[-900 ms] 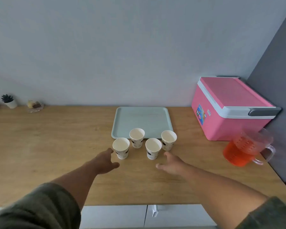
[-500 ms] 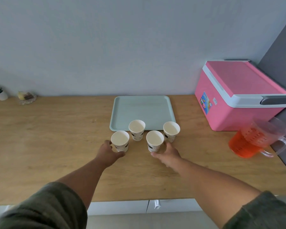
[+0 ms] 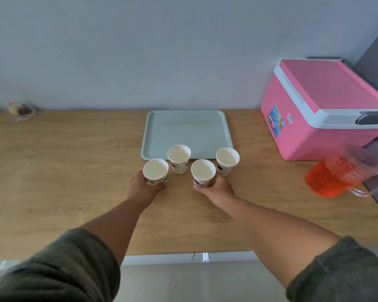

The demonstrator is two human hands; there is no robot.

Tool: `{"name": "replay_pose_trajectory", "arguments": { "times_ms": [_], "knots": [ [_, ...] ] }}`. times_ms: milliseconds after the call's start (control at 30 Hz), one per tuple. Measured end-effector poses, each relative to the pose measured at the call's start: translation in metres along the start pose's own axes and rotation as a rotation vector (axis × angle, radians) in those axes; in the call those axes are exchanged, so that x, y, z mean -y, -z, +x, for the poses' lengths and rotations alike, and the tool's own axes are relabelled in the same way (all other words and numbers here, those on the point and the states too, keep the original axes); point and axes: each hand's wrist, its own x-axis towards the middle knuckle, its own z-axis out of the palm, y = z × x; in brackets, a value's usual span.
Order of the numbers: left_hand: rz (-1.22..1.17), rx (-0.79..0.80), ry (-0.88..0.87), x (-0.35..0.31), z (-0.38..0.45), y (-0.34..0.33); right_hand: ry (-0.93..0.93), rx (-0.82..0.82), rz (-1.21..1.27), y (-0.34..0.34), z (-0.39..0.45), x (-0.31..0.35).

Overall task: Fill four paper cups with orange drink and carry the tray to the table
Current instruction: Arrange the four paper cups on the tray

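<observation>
Four empty white paper cups stand on the wooden counter in front of a pale green tray (image 3: 187, 129). My left hand (image 3: 143, 189) wraps around the front left cup (image 3: 155, 171). My right hand (image 3: 215, 189) grips the front middle cup (image 3: 203, 172). Behind them stand a rear cup (image 3: 179, 158) at the tray's front edge and a right cup (image 3: 227, 160), both untouched. A clear plastic jug (image 3: 340, 177) with orange drink and a strainer insert sits at the far right of the counter.
A pink cooler box (image 3: 321, 110) with a white lid band stands at the back right against a dark wall. A small glass dish (image 3: 22, 112) sits at the back left. White cabinet fronts (image 3: 203, 257) lie below the counter's front edge.
Both hands moved forward from open on the counter and closed around the two front cups. The view shifted closer to the counter.
</observation>
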Motion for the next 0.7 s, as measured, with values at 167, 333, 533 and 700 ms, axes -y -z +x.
{"name": "replay_pose_trajectory", "arguments": {
  "times_ms": [167, 333, 533, 700],
  "knots": [
    [-0.003, 0.0, -0.018, 0.003, -0.008, 0.0, 0.028, 0.0, 0.004, 0.001, -0.007, -0.001],
    [0.003, 0.01, -0.038, 0.005, -0.019, 0.001, 0.058, -0.016, -0.011, 0.005, -0.019, 0.001],
    [-0.009, 0.023, -0.068, 0.0, -0.037, 0.002, 0.097, -0.033, -0.023, 0.012, -0.039, 0.005],
    [-0.027, 0.051, -0.076, -0.007, -0.049, 0.01, 0.102, -0.053, -0.039, 0.02, -0.053, 0.007]
  ]
}}
